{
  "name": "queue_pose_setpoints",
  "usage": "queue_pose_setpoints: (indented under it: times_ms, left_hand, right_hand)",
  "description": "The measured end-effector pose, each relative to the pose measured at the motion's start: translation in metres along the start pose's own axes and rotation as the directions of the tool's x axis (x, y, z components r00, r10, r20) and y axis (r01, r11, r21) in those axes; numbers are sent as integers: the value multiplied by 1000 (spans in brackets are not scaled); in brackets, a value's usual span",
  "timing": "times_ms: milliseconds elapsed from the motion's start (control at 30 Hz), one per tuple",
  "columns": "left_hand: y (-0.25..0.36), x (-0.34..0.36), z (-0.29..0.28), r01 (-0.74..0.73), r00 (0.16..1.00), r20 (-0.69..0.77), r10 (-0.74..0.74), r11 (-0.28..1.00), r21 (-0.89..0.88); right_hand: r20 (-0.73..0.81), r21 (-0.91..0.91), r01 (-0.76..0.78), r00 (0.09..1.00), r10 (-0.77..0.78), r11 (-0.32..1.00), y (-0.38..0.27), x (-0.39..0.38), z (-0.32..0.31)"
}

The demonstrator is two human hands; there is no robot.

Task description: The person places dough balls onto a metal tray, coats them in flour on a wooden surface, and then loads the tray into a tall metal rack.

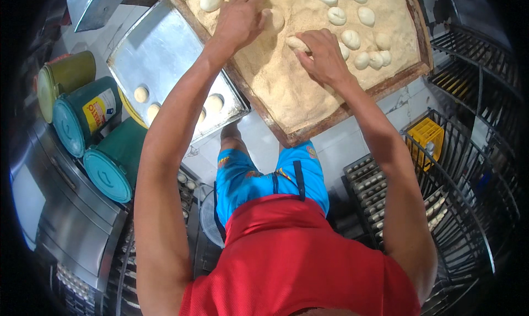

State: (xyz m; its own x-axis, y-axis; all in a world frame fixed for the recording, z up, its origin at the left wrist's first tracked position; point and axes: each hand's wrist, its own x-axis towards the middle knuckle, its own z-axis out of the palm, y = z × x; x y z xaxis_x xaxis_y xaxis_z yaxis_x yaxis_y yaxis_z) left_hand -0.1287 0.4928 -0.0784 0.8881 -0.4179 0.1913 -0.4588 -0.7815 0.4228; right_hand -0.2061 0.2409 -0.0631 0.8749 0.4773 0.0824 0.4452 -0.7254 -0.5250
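A wooden-edged board (278, 96) spread with tan crumbs or flour carries several pale dough balls (336, 16). My right hand (325, 54) curls its fingers and thumb round a crumb-coated dough piece (297, 44) near the board's middle. Further left, my left hand (241, 20) lies palm down on the board, its fingers stretched away from me and partly hidden. Beside its thumb sits a flattened, coated dough piece (274, 20). Another pale dough ball (211, 0) rests left of that hand.
A metal tray (160, 46) left of the board bears several dough pieces (214, 103) at its near end. Lidded bins (82, 118) stand further left. At the right are dark metal racks (468, 90), a yellow crate (425, 142) and trays of small dough pieces (368, 192).
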Motion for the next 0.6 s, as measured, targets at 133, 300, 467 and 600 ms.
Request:
queue_pose_setpoints:
  times_ms: [133, 300, 467, 600]
  left_hand:
    - [13, 3, 0, 29, 992, 125, -19, 996, -79]
    - [26, 1, -5, 109, 966, 243, -86, 991, -80]
    - [31, -26, -15, 195, 977, 141, -160, 936, -293]
    - [48, -74, -41, 108, 972, -132, -197, 862, -495]
  right_hand:
    - [-43, 63, -87, 995, 90, 994, 4, 0, -1]
    - [-38, 6, -250, 968, 250, 968, 4, 7, -4]
    - [-39, -30, -357, 934, 356, 934, 0, 13, 12]
    - [-16, 220, -510, 850, 526, 831, -4, 9, 7]
